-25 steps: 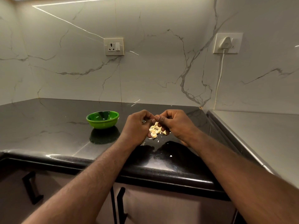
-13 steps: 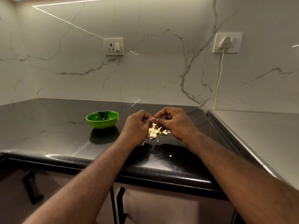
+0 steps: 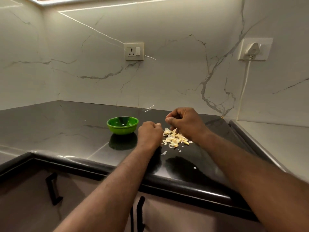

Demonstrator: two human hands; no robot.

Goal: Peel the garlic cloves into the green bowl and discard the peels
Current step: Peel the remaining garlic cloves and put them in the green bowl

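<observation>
On the black worktop [image 3: 66, 131], a heap of garlic peels [image 3: 174, 139] lies between the hands, just right of the green bowl [image 3: 122, 129]. The left hand [image 3: 149, 136] and right hand [image 3: 185, 123] are both curled; I cannot tell whether either holds a clove.

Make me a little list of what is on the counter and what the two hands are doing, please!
counter: black and shiny
green bowl: left of both hands, standing alone; contents unclear
garlic bits: pale loose pile between the hands, with a few scraps nearer the counter edge
left hand: fingers curled, beside the pile; anything held is hidden
right hand: fingers curled, above the pile; anything held is hidden
wall: empty socket; plug with white cord in the other
</observation>
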